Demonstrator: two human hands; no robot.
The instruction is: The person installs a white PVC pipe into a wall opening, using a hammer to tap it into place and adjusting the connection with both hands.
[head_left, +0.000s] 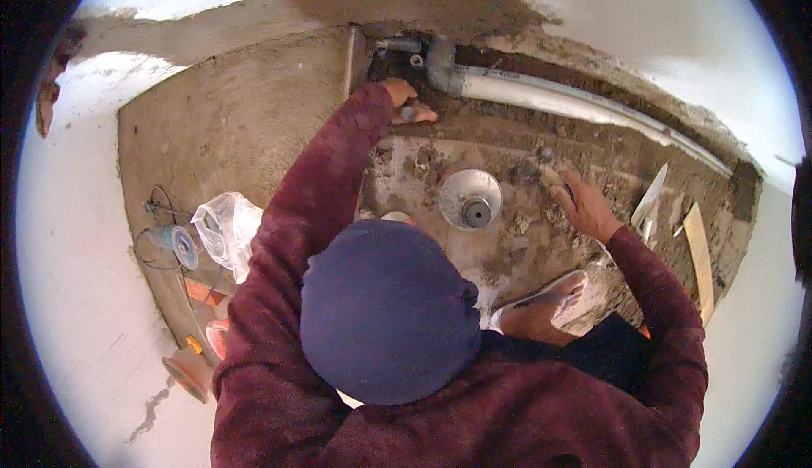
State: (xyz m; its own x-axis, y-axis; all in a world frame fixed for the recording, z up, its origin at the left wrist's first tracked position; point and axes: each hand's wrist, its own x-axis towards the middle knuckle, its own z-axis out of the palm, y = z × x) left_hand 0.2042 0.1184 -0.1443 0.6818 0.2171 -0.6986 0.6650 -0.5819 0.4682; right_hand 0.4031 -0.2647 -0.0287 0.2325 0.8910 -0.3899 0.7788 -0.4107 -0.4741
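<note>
Fingers (427, 116) of the left hand (399, 94) bend beside a small grey lump (407, 114) at the upper centre of the frame; whether they clamp it cannot be told. Right of centre, the right hand (588, 206) reaches its bent fingers to a pale stub (550, 177), its hold equally unclear. Just above the left hand, a grey pipe elbow (441, 63) joins a white pipe (550, 101) slanting toward the right edge. Between the hands and slightly below, a silvery bowl (457, 189) with a grey round piece (476, 212) rests on the soiled floor (406, 163). Farther out, a pale pointed strip (650, 201) and a wooden slat (699, 261) lie at right; a clear plastic bag (227, 229) sits at left. Maroon sleeves (326, 159) flank a dark blue cap (385, 311), lower centre.
</note>
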